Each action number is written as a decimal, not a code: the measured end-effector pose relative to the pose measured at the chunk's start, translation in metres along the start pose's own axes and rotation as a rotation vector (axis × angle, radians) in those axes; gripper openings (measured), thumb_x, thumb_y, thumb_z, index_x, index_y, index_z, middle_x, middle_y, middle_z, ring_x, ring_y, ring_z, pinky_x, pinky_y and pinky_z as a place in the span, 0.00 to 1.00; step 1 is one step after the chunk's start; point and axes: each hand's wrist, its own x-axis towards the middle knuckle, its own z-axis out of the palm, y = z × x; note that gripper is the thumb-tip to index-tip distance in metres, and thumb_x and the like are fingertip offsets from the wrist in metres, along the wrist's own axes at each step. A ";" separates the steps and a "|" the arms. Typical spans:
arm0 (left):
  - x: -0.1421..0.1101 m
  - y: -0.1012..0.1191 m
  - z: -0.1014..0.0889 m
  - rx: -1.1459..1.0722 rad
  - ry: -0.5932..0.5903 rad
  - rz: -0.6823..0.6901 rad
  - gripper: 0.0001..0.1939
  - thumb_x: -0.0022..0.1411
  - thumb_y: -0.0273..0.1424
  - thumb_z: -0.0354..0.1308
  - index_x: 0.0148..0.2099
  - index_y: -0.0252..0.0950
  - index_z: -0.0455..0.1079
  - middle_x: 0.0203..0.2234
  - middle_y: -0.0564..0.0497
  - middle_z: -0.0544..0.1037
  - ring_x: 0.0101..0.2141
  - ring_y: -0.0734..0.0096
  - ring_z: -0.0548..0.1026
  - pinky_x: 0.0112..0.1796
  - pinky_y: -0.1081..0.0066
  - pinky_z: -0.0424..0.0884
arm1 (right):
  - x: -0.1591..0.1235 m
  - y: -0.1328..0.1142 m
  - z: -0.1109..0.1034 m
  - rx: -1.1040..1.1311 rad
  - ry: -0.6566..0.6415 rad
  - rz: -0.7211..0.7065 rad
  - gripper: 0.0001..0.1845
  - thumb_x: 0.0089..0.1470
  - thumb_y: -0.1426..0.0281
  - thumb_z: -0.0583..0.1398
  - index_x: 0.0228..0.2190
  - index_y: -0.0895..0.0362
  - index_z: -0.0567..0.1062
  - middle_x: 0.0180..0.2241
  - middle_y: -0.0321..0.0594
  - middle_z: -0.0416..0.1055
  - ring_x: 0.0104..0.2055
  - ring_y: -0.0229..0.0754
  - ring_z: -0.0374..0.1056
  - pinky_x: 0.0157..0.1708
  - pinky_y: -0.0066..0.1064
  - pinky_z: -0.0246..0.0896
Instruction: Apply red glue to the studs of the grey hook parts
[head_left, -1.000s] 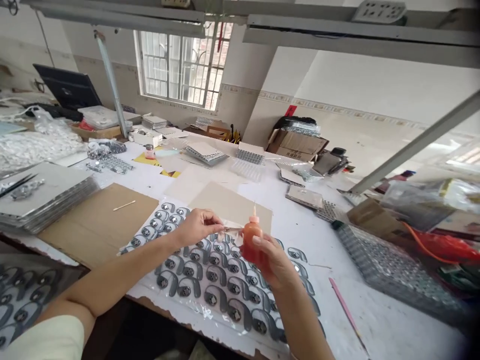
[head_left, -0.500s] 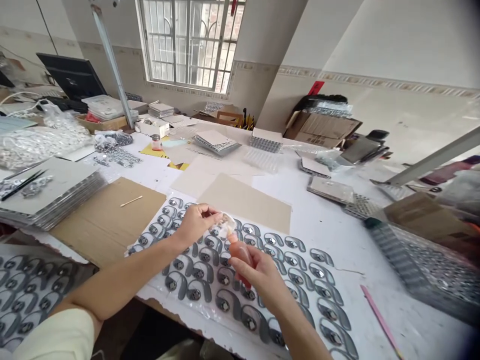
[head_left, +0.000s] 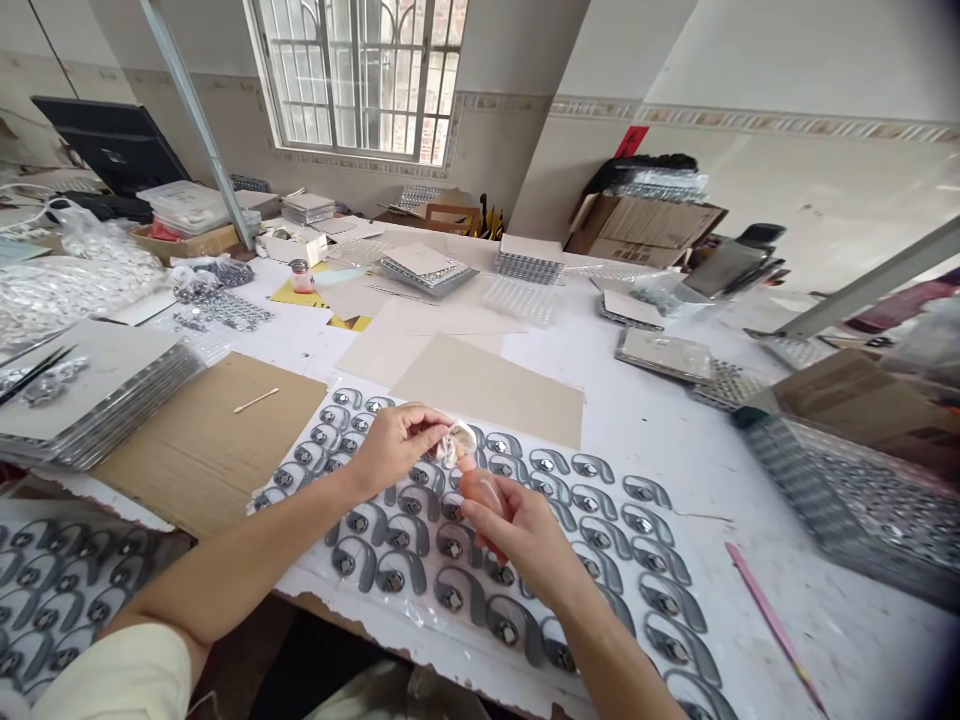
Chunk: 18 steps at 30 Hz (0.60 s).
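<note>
Between the fingertips of my left hand [head_left: 399, 445] is a crumpled white tissue [head_left: 459, 436], stained brownish in places. My right hand [head_left: 517, 520] is wrapped round a small squeeze bottle [head_left: 482, 490] of reddish liquid. Its tip points up and touches, or nearly touches, the tissue. Both hands are above a sheet of grey hook-shaped pieces [head_left: 452, 590], each with a shiny round part, laid out in rows. The lower end of the bottle is partly hidden by my fingers.
A cotton swab [head_left: 256, 401] lies on brown cardboard [head_left: 217, 440] to the left. Pink tweezers [head_left: 772, 615] rest at the right, near a box of shiny parts [head_left: 862, 500]. Stacked boards [head_left: 97, 390] stand at far left. A small jar [head_left: 301, 276] sits farther back.
The camera view has shifted slightly. Both hands keep their holds, and the tissue has turned a little at the bottle's tip.
</note>
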 end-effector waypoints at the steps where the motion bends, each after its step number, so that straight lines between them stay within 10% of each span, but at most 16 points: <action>1: 0.000 -0.001 -0.001 -0.004 -0.008 -0.007 0.12 0.60 0.35 0.59 0.41 0.32 0.75 0.32 0.48 0.77 0.28 0.74 0.74 0.32 0.74 0.73 | 0.000 0.000 -0.001 -0.015 0.010 -0.012 0.17 0.47 0.55 0.62 0.26 0.56 0.68 0.20 0.32 0.59 0.22 0.35 0.58 0.20 0.26 0.52; 11: 0.000 0.001 -0.005 0.365 -0.008 0.448 0.10 0.64 0.25 0.54 0.44 0.32 0.75 0.34 0.45 0.78 0.34 0.72 0.76 0.36 0.74 0.74 | -0.007 -0.005 -0.004 -0.099 0.029 0.023 0.19 0.48 0.54 0.60 0.30 0.58 0.70 0.20 0.34 0.63 0.23 0.36 0.58 0.21 0.26 0.52; 18: 0.000 0.000 -0.007 0.465 -0.016 0.495 0.09 0.64 0.26 0.52 0.41 0.32 0.74 0.32 0.47 0.77 0.33 0.74 0.76 0.36 0.75 0.73 | -0.009 -0.014 -0.006 -0.102 -0.034 0.067 0.24 0.48 0.53 0.59 0.38 0.60 0.73 0.19 0.34 0.62 0.21 0.35 0.57 0.19 0.26 0.50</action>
